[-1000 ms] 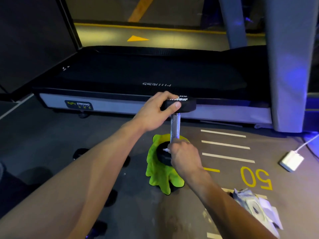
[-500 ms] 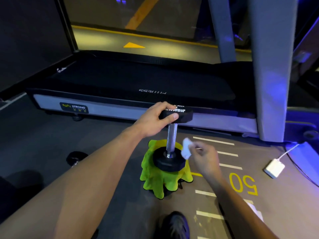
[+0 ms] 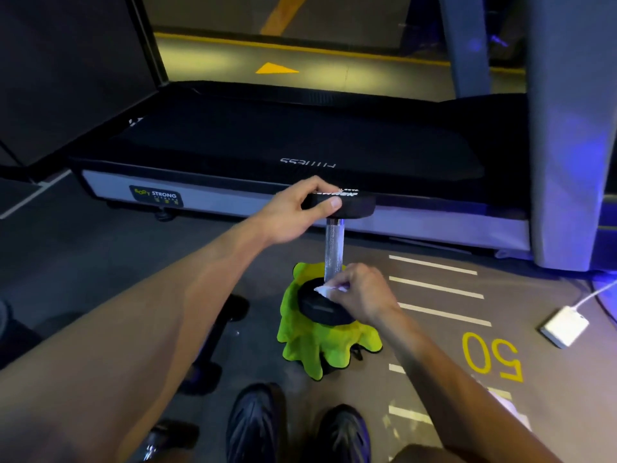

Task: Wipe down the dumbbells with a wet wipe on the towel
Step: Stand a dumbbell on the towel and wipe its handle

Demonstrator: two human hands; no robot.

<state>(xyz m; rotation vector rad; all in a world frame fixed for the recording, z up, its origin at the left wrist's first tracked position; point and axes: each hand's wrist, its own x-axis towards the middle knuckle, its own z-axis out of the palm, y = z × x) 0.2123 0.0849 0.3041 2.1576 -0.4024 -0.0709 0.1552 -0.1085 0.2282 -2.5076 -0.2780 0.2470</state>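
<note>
Grey gym floor [image 3: 100,262] fills the scene, painted with white lines and a yellow "50" [image 3: 492,357] at the right. Nearest, at the bottom edge, two dark shoes [image 3: 297,429] point forward. Left of them lie more dumbbells [image 3: 213,332] in shadow, dark and hard to make out. Just beyond the shoes a green towel [image 3: 317,349] is draped over something low, with its folds hanging down. On the towel a dumbbell [image 3: 334,248] stands upright, its lower black head resting on the cloth and its metal bar rising straight up. The right hand [image 3: 360,295] pinches a white wipe [image 3: 325,290] in its grip and presses it on the top of the lower head, right at the foot of the bar. Higher up, the left hand [image 3: 293,212] clasps the rim of the upper head, thumb on the near side and fingers over the top. At the right, near the "50", a white charger [image 3: 564,327] lies with its cable running off to the right edge. Farther off, a black treadmill [image 3: 267,145] spans the width, with a grey post [image 3: 567,128] at its right.
</note>
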